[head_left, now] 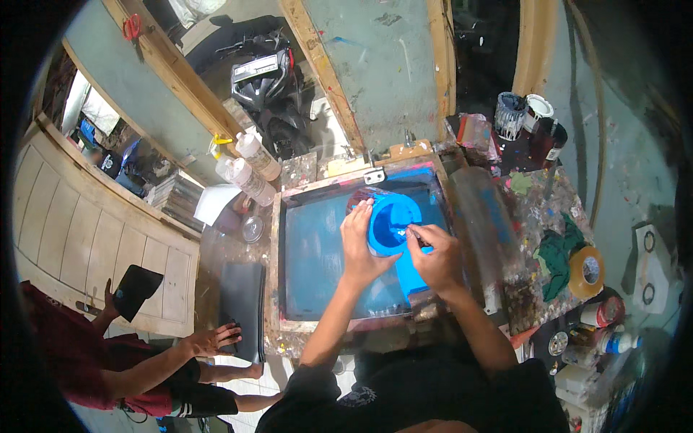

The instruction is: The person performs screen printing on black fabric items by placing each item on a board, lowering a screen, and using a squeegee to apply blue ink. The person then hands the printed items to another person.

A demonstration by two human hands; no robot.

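My left hand (360,242) is closed round the side of a tub of blue ink (406,205), its thumb below the rim. The tub is tilted so its blue-coated inside shows, above a framed printing screen (317,245). My right hand (436,260) is pinched at the tub's right rim. What its fingers hold is mostly hidden; only a small dark bit shows. A thick bright blue band of ink (410,280) lies on the mesh beneath my hands, and more blue runs along the frame's far edge.
At left, a person's hand (215,338) touches a black flat sheet (243,307); their other hand holds a black folded piece (137,290). Bottles (251,180) stand at the back left. Paint tubs (510,115), green cloth (557,260) and a tape roll (586,272) are at right.
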